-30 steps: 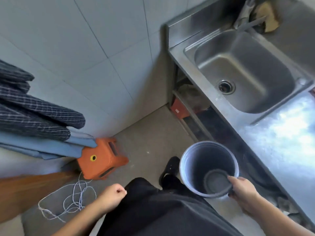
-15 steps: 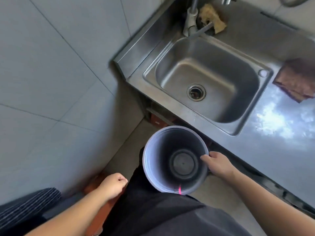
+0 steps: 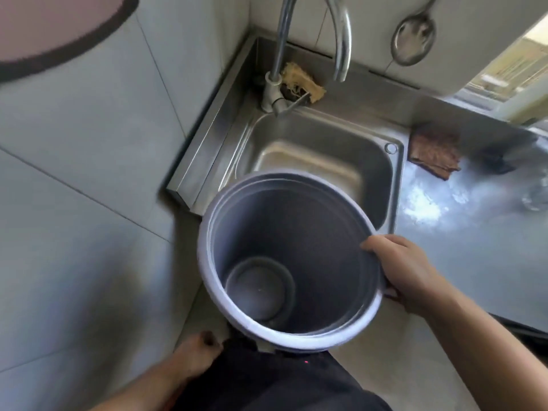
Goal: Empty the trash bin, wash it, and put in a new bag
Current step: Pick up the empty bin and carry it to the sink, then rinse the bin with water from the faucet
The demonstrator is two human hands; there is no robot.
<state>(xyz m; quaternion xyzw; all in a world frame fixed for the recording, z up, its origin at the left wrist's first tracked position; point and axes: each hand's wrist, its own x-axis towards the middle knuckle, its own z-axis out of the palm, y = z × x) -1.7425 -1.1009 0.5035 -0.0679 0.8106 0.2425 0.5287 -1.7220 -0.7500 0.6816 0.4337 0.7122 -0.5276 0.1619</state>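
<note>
I have the right hand [image 3: 406,271] clamped on the rim of the empty trash bin [image 3: 289,259], held open end up at the near edge of the sink [image 3: 382,161], partly overlapping its basin. My left hand [image 3: 197,350] hangs curled below the bin, holding nothing.

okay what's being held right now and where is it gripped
The right hand holds the empty gray trash bin by its rim, thumb inside. The left hand is a closed fist holding nothing visible.

No text, label or number legible — nothing readable anywhere.
</note>
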